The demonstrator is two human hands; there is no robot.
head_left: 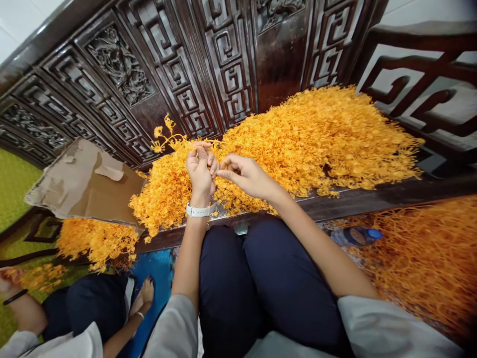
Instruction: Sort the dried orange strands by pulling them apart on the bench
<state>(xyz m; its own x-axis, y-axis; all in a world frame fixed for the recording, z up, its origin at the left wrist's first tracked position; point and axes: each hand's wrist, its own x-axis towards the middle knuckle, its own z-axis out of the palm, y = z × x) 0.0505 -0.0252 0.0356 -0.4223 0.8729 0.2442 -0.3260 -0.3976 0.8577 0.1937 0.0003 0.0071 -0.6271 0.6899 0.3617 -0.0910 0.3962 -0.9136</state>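
My left hand (pixel 201 169), with a pale watch (pixel 198 210) at its wrist, is closed on an orange plastic flower sprig (pixel 172 138). The curved stem and small blossoms of the sprig stick out to the left above the fingers. Beside it my right hand (pixel 249 176) is pinched, thumb against fingers, its tips close to the left hand's fingers. Whatever lies in that pinch is too small to make out. Both hands are over a large heap of similar orange sprigs (pixel 298 139) on a dark wooden bench (pixel 372 196).
A torn cardboard box (pixel 89 179) stands at the left end of the heap. More sprigs (pixel 99 241) lie beyond it, near another person's hand (pixel 6 279). At lower right are a blue-capped bottle (pixel 356 235) and a pile of orange stems (pixel 428 258). A carved backrest (pixel 281 64) rises behind.
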